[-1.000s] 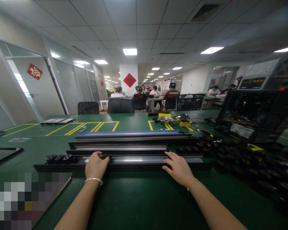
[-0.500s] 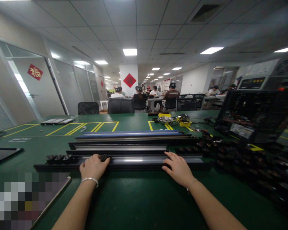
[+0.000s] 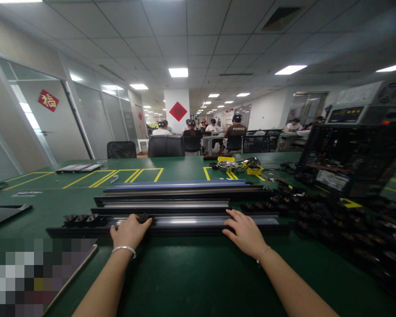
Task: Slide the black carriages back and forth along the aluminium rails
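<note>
Across the green table (image 3: 185, 273) lies a long dark rail with a silvery channel (image 3: 188, 221), nearest to me. My left hand (image 3: 131, 230) is closed on a small black part (image 3: 145, 217) on this rail, left of its middle. To its left, several black parts (image 3: 81, 219) sit in a row on the rail's left end. My right hand (image 3: 242, 230) rests on the rail's right half, its thumb and fingers apart, with nothing seen between them. Behind are more long rails, one silver (image 3: 166, 203) and one blue (image 3: 174, 184).
Many dark parts (image 3: 336, 224) are heaped at the right, before an open computer case (image 3: 336, 158). Yellow trays (image 3: 252, 168) with cables stand at the back. A dark panel (image 3: 6, 215) lies at the left. People sit at far desks.
My left hand has shifted very slightly, still at the small black part. My right hand and the rails have not visibly moved.
</note>
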Action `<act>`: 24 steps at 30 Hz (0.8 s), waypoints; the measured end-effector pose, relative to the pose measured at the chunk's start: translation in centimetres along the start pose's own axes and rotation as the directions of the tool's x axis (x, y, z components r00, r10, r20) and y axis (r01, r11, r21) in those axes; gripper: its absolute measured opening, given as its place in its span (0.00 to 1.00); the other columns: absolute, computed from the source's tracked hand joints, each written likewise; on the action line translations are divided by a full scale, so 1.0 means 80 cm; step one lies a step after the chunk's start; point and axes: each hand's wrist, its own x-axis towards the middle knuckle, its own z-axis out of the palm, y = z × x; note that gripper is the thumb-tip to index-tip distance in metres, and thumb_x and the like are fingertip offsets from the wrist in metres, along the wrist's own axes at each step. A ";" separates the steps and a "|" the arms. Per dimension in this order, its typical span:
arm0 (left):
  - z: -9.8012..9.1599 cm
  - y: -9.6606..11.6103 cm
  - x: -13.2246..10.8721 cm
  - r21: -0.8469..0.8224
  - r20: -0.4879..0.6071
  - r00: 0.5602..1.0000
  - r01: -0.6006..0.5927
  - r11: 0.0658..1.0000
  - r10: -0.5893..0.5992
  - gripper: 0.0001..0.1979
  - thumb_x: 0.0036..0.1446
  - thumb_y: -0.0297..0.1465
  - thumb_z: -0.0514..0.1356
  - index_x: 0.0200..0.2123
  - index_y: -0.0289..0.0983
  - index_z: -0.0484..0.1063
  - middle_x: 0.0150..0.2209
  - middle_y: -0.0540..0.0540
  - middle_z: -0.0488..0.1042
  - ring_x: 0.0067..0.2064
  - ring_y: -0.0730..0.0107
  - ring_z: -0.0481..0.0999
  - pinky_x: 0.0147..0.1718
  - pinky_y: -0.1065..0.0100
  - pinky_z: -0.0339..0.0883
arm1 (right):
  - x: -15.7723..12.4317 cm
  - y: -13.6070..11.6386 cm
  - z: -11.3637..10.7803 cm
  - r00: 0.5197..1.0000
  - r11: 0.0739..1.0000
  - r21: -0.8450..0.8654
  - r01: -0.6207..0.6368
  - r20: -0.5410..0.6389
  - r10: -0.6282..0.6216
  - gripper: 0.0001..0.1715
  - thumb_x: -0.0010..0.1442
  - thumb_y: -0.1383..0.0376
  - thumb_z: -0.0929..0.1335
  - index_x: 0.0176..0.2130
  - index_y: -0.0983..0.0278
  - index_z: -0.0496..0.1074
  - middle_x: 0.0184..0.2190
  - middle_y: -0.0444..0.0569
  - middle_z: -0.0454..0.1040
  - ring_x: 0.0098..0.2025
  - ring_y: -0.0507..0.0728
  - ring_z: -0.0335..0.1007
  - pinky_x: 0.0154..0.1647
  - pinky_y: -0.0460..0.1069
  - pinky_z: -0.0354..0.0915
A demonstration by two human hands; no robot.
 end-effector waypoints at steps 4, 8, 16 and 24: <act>0.001 0.000 0.000 -0.004 -0.004 1.000 -0.007 1.000 0.007 0.28 0.43 0.54 0.50 0.36 0.38 0.70 0.37 0.36 0.75 0.45 0.47 0.70 0.50 0.45 0.44 | 0.000 0.000 0.001 1.000 1.000 0.003 -0.005 -0.001 0.005 0.17 0.57 0.52 0.60 0.39 0.56 0.71 0.58 0.46 0.59 0.59 0.60 0.49 0.54 0.58 0.49; 0.001 0.001 -0.001 -0.002 0.020 1.000 -0.012 1.000 0.012 0.30 0.43 0.55 0.49 0.37 0.38 0.70 0.39 0.35 0.75 0.47 0.48 0.69 0.51 0.44 0.42 | 0.001 0.001 0.002 1.000 1.000 -0.001 -0.003 0.001 0.003 0.18 0.56 0.52 0.60 0.39 0.56 0.71 0.58 0.46 0.59 0.59 0.60 0.49 0.54 0.58 0.50; -0.003 0.013 -0.010 -0.004 0.038 0.998 -0.041 0.999 0.042 0.30 0.42 0.56 0.48 0.37 0.38 0.70 0.38 0.36 0.75 0.47 0.48 0.70 0.52 0.44 0.40 | 0.001 0.001 0.003 1.000 1.000 -0.004 0.001 -0.001 -0.001 0.18 0.57 0.52 0.60 0.39 0.56 0.71 0.57 0.47 0.59 0.59 0.60 0.49 0.54 0.58 0.50; -0.004 0.017 -0.014 -0.011 0.035 0.998 -0.058 0.998 0.059 0.30 0.42 0.56 0.49 0.36 0.38 0.71 0.37 0.37 0.76 0.46 0.48 0.70 0.52 0.44 0.42 | 0.001 0.001 0.002 1.000 1.000 0.010 -0.002 0.005 0.002 0.18 0.57 0.51 0.59 0.39 0.56 0.71 0.58 0.47 0.58 0.59 0.60 0.48 0.54 0.58 0.49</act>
